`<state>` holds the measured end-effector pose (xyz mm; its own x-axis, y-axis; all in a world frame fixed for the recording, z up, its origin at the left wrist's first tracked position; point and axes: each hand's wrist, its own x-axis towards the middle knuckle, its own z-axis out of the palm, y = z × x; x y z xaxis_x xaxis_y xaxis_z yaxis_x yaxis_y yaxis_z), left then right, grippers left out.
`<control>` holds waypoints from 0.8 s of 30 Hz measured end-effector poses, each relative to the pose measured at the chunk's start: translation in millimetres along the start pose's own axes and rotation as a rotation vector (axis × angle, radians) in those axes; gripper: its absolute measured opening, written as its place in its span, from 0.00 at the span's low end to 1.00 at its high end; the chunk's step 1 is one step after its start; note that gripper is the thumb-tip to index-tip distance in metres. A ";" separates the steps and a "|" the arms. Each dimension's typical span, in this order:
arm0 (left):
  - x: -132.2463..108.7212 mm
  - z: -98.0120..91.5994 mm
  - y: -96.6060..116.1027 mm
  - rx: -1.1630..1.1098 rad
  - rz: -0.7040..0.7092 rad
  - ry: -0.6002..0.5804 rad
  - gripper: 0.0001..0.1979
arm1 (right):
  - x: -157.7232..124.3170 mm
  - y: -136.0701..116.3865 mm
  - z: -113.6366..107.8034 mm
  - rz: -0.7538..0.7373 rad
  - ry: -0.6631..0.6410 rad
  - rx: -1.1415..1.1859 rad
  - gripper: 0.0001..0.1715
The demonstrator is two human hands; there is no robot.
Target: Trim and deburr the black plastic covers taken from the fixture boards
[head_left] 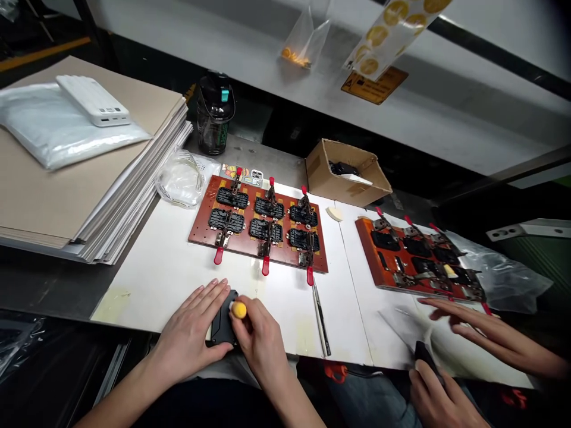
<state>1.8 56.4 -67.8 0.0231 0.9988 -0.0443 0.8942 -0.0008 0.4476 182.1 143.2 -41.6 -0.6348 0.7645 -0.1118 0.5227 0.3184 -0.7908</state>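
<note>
Left hand (191, 336): fingers (209, 295) curved around a black plastic housing (222, 321), firm hold, housing against the palm side.
Right hand (262, 342): fingers (254, 315) pinched shut on a yellow-handled tool (238, 309) — tip hidden.
Beyond fingertips: reddish fixture board (203, 235), black housings (226, 220), red-handled toggle clamps (266, 266).
Right of fingers: co-worker's hands (486, 330) — apart.

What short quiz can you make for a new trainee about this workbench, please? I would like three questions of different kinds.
1. True or false: the person's left hand rests on a black plastic part.
2. How many black parts lie on the red-brown board ahead of these hands?
3. What colour is the knob at the right hand?

Key: 1 true; 2 six; 3 yellow.
</note>
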 end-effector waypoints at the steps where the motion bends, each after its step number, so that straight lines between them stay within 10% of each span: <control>1: 0.0 0.1 -0.1 -0.002 0.002 0.004 0.48 | -4.0 -0.7 -2.9 0.010 -0.059 -0.002 0.11; 4: -0.1 1.3 -0.7 -0.011 0.008 0.017 0.48 | -13.6 -0.1 -12.4 0.053 -0.188 0.020 0.08; 10: -0.4 1.8 -2.7 -0.038 0.002 0.017 0.48 | 7.8 1.8 -5.1 -0.030 0.010 -0.004 0.12; 15: 0.6 1.7 -2.3 -0.083 0.019 0.014 0.47 | 1.8 -10.1 -17.2 -0.002 -0.245 -0.026 0.06; 20: 2.6 1.3 -2.3 -0.170 -0.016 -0.009 0.51 | 6.3 6.5 -8.4 -0.056 -0.026 -0.013 0.15; 24: 3.8 -9.2 -7.8 -0.331 0.023 -0.055 0.55 | -10.8 19.9 -2.2 0.019 -0.094 -0.060 0.10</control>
<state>-9.2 60.7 -63.2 0.0734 0.9945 -0.0751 0.6998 0.0023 0.7143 200.7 142.5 -54.8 -0.6733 0.7160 -0.1846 0.5666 0.3393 -0.7509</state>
